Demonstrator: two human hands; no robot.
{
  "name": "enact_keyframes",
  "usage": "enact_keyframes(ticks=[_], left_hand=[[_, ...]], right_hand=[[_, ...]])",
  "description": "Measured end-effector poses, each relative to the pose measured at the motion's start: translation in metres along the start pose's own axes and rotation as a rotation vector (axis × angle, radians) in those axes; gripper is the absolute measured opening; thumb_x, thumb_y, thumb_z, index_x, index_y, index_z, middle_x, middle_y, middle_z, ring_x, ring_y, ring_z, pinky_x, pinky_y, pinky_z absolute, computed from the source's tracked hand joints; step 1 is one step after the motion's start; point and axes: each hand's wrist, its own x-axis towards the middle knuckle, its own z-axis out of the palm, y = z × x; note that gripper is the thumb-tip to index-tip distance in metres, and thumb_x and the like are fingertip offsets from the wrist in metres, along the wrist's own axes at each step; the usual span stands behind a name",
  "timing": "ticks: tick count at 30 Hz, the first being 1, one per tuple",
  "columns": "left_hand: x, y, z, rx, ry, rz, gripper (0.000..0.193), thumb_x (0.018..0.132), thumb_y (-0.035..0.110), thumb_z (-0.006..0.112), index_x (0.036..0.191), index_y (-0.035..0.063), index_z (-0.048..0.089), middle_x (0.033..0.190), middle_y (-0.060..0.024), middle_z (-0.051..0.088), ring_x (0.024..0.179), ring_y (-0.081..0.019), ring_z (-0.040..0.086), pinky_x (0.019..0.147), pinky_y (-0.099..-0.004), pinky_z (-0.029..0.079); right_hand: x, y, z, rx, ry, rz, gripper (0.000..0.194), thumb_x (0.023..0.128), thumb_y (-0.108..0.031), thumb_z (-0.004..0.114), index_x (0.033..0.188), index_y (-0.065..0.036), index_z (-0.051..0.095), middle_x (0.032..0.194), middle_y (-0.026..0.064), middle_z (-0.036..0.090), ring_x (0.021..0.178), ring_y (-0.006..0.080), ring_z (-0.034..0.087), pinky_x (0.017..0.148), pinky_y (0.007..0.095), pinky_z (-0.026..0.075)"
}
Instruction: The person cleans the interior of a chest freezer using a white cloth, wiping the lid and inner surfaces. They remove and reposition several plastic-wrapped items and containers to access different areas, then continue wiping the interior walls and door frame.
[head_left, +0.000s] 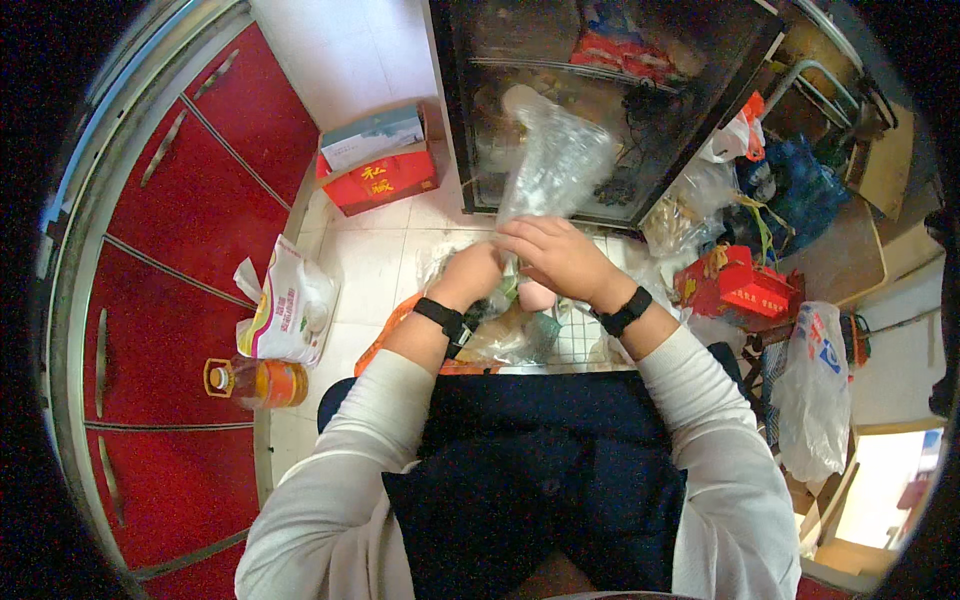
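A crumpled clear plastic bag (559, 161) stretches away from my hands, in front of the dark glass-sided cabinet. My right hand (566, 259) bends over the bag's near end, gripping it with the fingertips. Close beside it, my left hand (471, 276) is curled at the gathered plastic; its fingertips are hidden. Just below my right palm sits a pale pink rounded object (536, 296), partly covered. Under both hands lie more clear plastic (502, 339) with something green in it and a white wire rack (581, 334). An orange bag edge (386, 337) shows beside my left wrist.
Red cabinets (180, 315) line the left. Near them are an oil bottle (270, 382) and a white printed sack (289, 307). A red box (382, 180) stands by the glass-sided cabinet (480, 150). On the right are another red box (739, 289) and a hanging plastic bag (814, 405).
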Motion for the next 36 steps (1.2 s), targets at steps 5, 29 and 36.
enact_keyframes(ticks=[5,29,36], left_hand=[[-0.008,0.025,-0.005,0.111,0.031,0.229,0.034,0.082,0.037,0.068,0.103,0.0103,0.070,0.088,-0.0195,0.071,0.084,-0.0386,0.068,0.080,-0.0498,0.053],[0.002,0.024,-0.005,-1.531,-0.266,-0.089,0.022,0.099,0.024,0.057,0.096,0.0047,0.068,0.092,-0.0095,0.071,0.083,-0.0184,0.069,0.074,-0.0336,0.057],[-0.002,0.030,0.000,-1.299,-0.622,0.072,0.014,0.094,0.017,0.061,0.092,0.0058,0.070,0.092,-0.0054,0.071,0.078,-0.0149,0.066,0.071,-0.0305,0.053]], right_hand=[[-0.005,0.006,0.008,-0.293,0.070,0.130,0.029,0.085,-0.018,0.058,0.113,-0.012,0.059,0.110,0.0078,0.065,0.109,0.0257,0.061,0.109,0.0505,0.038],[-0.027,0.030,0.031,0.002,-0.169,0.217,0.016,0.083,-0.017,0.060,0.095,-0.007,0.064,0.095,0.0142,0.067,0.089,0.0353,0.067,0.078,0.0469,0.055],[-0.022,0.029,0.020,-0.132,-0.169,0.264,0.010,0.086,-0.018,0.056,0.088,-0.008,0.060,0.081,0.0115,0.068,0.074,0.0333,0.069,0.061,0.0447,0.055]])
